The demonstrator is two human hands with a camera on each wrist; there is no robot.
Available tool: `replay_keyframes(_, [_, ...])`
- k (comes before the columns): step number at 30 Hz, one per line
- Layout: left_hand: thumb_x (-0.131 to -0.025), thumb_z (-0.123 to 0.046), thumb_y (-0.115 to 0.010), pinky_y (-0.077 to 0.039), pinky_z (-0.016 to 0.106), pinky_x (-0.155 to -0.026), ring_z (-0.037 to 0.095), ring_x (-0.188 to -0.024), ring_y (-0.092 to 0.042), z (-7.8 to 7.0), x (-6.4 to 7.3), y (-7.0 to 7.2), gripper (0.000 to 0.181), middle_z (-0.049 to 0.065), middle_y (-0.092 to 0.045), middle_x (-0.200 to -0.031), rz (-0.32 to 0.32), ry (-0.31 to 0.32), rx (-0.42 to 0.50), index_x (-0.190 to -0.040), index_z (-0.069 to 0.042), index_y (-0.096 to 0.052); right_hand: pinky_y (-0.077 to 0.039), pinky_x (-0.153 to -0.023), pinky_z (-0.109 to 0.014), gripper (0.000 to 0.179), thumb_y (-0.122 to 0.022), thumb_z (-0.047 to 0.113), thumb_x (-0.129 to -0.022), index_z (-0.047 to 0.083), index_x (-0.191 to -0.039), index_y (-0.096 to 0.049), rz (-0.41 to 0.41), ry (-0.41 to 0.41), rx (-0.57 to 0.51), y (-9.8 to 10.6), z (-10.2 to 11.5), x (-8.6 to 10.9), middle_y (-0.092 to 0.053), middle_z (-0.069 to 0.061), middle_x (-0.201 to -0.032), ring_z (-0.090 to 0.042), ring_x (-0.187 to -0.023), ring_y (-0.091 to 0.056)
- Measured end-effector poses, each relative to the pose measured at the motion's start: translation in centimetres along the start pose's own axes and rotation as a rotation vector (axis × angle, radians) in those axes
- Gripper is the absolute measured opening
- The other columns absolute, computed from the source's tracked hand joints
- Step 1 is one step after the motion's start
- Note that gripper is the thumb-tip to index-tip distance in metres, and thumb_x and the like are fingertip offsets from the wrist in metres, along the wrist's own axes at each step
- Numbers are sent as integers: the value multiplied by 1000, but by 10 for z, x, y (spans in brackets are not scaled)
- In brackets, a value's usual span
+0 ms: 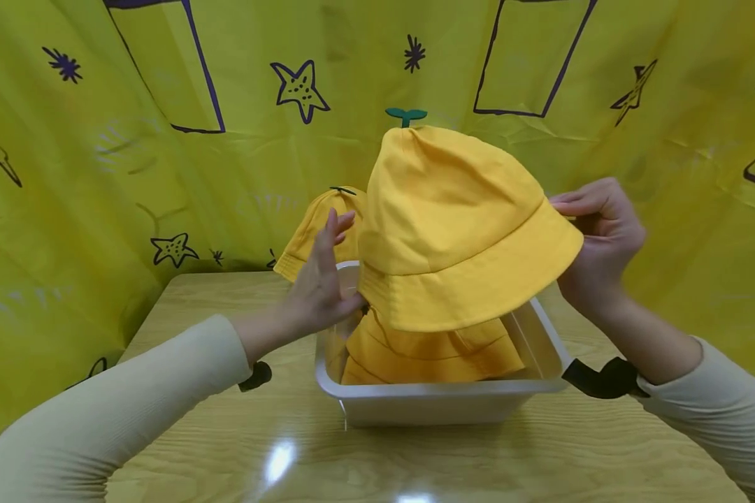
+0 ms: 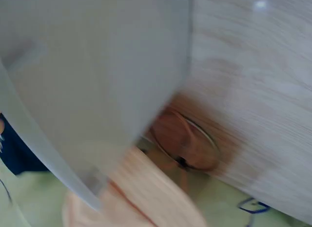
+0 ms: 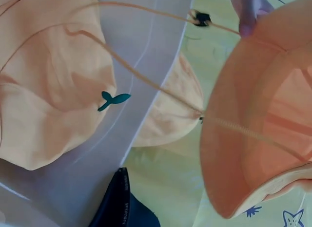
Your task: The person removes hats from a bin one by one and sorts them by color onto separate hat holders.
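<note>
Yellow hat (image 1: 453, 230) w/ green sprout (image 1: 405, 115) on its crown is up in the air btwn my two grips, crown up & a bit tilted, brim side raised toward my R grip (image 1: 604, 241). That R grip is pinching the brim edge, fingers curled. My L grip (image 1: 317, 279) is loose, fingers straight & pointing up, thumb tip by the opp. brim edge; can't tell if it's bearing any wt. Chin cord (image 3: 141, 76) w/ blk toggle (image 3: 201, 18) loops out of the held hat's underside, seen from the R wrist.

Directly below & btwn both grips: white tub (image 1: 440, 390) on the wood surface (image 1: 226, 419), w/ tub hat (image 1: 428, 356) inside, also yellow; can't tell if more are under it. Just beyond my L grip's fingers, past the tub: far hat (image 1: 317, 227), same colour, partly hidden. Farther out, behind everything, a yellow curtain (image 1: 239, 42) w/ dark stars. L wrist view's blurry.
</note>
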State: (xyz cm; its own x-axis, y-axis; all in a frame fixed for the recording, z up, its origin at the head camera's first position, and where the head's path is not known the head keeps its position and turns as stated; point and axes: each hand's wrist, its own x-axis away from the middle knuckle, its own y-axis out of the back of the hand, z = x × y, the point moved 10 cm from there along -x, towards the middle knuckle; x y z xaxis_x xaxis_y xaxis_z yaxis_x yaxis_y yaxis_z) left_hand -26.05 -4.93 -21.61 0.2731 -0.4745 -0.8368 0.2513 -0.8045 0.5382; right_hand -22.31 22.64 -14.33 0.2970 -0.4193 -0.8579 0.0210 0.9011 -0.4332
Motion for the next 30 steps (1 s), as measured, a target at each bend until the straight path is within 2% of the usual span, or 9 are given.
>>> replay_keyframes(2, [-69, 4, -72, -42, 50, -95, 42, -121, -39, 13, 3, 9, 100, 33, -34, -129, -45, 30, -53, -144, -3, -6, -52, -66, -23, 13, -61, -26, -63, -17, -61, -51, 17, 28, 19, -3, 0, 0, -55, -9, -67, -18, -65, -64])
replay_keyframes(4, [-71, 7, -72, -44, 46, -91, 39, -113, -44, 24, 5, 18, 80, 30, -41, -120, -81, 69, -83, -132, 7, -21, -52, -66, -21, 14, -61, -25, -64, -17, -61, -50, 32, 60, 45, -5, 1, 0, -55, -9, -68, -17, -66, -64])
replay_keyframes(8, [-72, 14, -69, -50, 40, -79, 34, -91, -57, 38, 1, 38, 48, 24, -55, -102, -154, 78, -57, -114, 10, -46, -50, -66, -19, 16, -60, -25, -68, -18, -61, -48, 51, 122, 127, -12, 3, -2, -56, -7, -70, -14, -69, -63])
replay_keyframes(11, [-73, 19, -67, -54, 31, -74, 30, -79, -62, 44, -8, 59, 28, 20, -62, -90, -266, 70, -15, -99, 10, -58, -47, -65, -16, 18, -60, -24, -70, -19, -61, -46, 44, 161, 224, -15, 4, -6, -57, -4, -71, -11, -71, -60])
replay_keyframes(13, [-75, 18, -66, -55, 25, -74, 28, -78, -63, 48, -15, 74, 19, 20, -63, -87, -350, 93, 9, -92, 10, -61, -45, -62, -14, 18, -61, -23, -70, -17, -61, -47, 36, 186, 287, -17, 3, -9, -58, -2, -71, -9, -72, -58])
replay_keyframes(17, [-79, 12, -65, -54, 19, -71, 26, -79, -64, 54, -29, 99, 7, 18, -65, -83, -492, 181, 14, -84, 8, -67, -41, -59, -12, 20, -65, -18, -73, -14, -60, -49, 55, 256, 394, -25, 0, -17, -60, 1, -73, -9, -72, -56])
replay_keyframes(22, [-82, 3, -66, -54, 22, -73, 23, -83, -64, 54, -43, 122, 5, 16, -66, -85, -593, 256, -17, -86, 6, -68, -42, -66, -15, 22, -66, -9, -77, -10, -62, -51, 76, 335, 501, -42, -1, -32, -59, -13, -71, -23, -72, -57])
replay_keyframes(24, [-83, 3, -65, -54, 24, -75, 19, -85, -63, 56, -46, 131, 6, 13, -66, -87, -627, 276, -15, -87, 7, -68, -40, -67, -15, 23, -66, -7, -78, -10, -62, -50, 68, 347, 517, -50, -3, -39, -58, -15, -71, -26, -72, -57])
replay_keyframes(30, [-82, 2, -67, -54, 19, -71, 7, -85, -60, 70, -55, 160, 5, -16, -59, -83, -723, 353, -8, -85, 5, -68, -38, -62, -12, 24, -66, -6, -80, -12, -64, -50, 71, 333, 434, -79, -16, -53, -56, 10, -75, -9, -70, -52])
